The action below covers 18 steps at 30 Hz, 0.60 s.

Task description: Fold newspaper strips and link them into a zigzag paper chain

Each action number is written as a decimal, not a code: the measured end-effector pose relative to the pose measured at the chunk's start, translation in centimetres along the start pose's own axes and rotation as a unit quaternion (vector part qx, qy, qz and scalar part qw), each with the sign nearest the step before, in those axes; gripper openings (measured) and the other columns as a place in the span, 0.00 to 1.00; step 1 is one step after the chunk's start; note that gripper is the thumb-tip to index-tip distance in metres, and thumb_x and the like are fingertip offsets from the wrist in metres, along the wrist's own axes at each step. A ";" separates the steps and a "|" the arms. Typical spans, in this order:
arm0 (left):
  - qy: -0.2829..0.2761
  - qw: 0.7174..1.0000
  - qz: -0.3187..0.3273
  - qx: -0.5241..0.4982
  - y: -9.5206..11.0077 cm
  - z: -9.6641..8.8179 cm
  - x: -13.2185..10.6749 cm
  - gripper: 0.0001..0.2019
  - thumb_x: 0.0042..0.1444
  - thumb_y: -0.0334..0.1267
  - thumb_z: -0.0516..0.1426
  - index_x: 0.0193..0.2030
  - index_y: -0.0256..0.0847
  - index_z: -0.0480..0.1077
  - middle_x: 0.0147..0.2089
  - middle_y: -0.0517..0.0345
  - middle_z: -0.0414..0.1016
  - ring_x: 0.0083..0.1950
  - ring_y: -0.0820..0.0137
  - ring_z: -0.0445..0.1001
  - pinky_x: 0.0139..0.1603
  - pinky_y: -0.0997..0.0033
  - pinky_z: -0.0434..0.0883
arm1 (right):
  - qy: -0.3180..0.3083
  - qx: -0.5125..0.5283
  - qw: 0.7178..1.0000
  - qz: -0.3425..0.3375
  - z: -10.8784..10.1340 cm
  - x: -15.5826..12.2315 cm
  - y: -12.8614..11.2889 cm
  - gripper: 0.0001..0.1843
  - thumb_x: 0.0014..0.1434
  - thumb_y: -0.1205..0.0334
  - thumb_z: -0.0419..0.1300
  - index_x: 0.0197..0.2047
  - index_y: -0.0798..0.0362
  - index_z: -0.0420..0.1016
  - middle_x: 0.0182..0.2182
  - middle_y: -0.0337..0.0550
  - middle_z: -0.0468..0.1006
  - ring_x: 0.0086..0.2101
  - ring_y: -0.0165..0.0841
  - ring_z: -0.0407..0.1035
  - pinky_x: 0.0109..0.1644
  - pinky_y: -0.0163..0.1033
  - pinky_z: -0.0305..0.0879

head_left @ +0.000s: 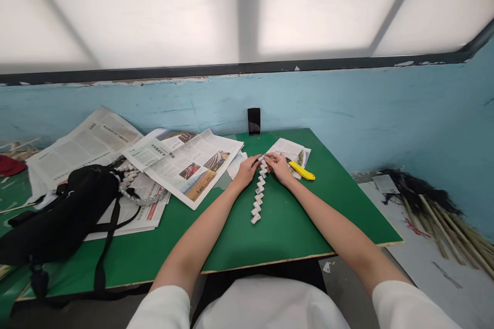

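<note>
A zigzag chain of folded newspaper pieces (pixel 258 197) lies on the green table, running from between my hands toward the front edge. My left hand (pixel 247 170) pinches the chain's far end from the left side. From the right, the fingers of my right hand (pixel 279 166) close on the same end. Just beyond my right hand rests a yellow-handled cutting tool (pixel 302 170), its head partly hidden behind the hand. Small newspaper pieces (pixel 287 148) lie under and behind the tool. The exact fold between my fingertips is too small to make out.
A phone (pixel 253 121) leans upright against the blue wall. Large newspaper sheets (pixel 193 164) spread over the table's left half. A black bag (pixel 65 211) with dangling straps lies at far left, beside another paper chain (pixel 133 185). Wooden sticks (pixel 447 226) lie beyond the table's right edge.
</note>
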<state>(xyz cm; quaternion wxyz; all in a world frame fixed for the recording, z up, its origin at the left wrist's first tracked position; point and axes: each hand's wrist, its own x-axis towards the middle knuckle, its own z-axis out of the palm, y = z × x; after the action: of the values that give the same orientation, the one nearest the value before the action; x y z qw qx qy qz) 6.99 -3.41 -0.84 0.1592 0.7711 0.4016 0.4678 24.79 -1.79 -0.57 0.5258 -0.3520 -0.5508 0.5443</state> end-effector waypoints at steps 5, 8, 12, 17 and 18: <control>0.004 1.000 -0.004 0.011 0.4 0.0 -0.1 0.16 0.70 0.40 0.52 0.59 0.38 0.73 0.54 0.46 0.80 0.54 0.62 0.79 0.57 0.59 0.75 | -0.013 0.003 1.000 0.005 0.1 -0.1 -0.3 0.24 0.51 0.41 0.70 0.41 0.50 0.77 0.20 0.35 0.74 0.19 0.30 0.65 0.24 0.37 0.64; 0.008 1.000 -0.003 0.010 0.5 0.0 -0.1 0.16 0.70 0.38 0.52 0.58 0.38 0.73 0.54 0.45 0.80 0.54 0.61 0.79 0.58 0.59 0.74 | -0.014 0.005 1.000 0.007 0.1 -0.1 -0.4 0.24 0.50 0.41 0.71 0.40 0.50 0.76 0.20 0.35 0.74 0.18 0.30 0.65 0.24 0.37 0.64; 0.007 1.000 -0.016 0.000 0.4 0.1 -0.1 0.15 0.69 0.38 0.53 0.58 0.39 0.74 0.54 0.46 0.80 0.53 0.61 0.79 0.57 0.59 0.75 | -0.014 -0.002 1.000 0.012 0.0 -0.1 -0.3 0.24 0.51 0.39 0.69 0.41 0.49 0.75 0.20 0.35 0.74 0.19 0.31 0.65 0.24 0.38 0.64; 0.019 0.999 -0.041 -0.020 0.4 0.2 0.0 0.16 0.68 0.40 0.54 0.58 0.39 0.74 0.55 0.46 0.80 0.54 0.60 0.79 0.57 0.59 0.75 | 0.002 -0.021 1.000 0.002 0.2 -0.2 -0.5 0.24 0.52 0.39 0.68 0.42 0.49 0.75 0.23 0.36 0.75 0.21 0.32 0.66 0.27 0.40 0.66; 0.022 0.998 -0.052 -0.028 0.5 0.2 0.0 0.16 0.68 0.40 0.54 0.58 0.39 0.74 0.54 0.46 0.80 0.52 0.60 0.80 0.56 0.59 0.75 | 0.008 -0.022 1.000 -0.001 0.3 -0.3 -0.5 0.24 0.52 0.40 0.68 0.43 0.49 0.74 0.23 0.36 0.75 0.21 0.33 0.67 0.28 0.40 0.67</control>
<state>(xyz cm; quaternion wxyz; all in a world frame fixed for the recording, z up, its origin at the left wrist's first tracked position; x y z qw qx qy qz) 7.37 -3.70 -0.60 0.1965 0.7338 0.4312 0.4868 24.65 -2.19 -0.06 0.5232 -0.3673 -0.5588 0.5283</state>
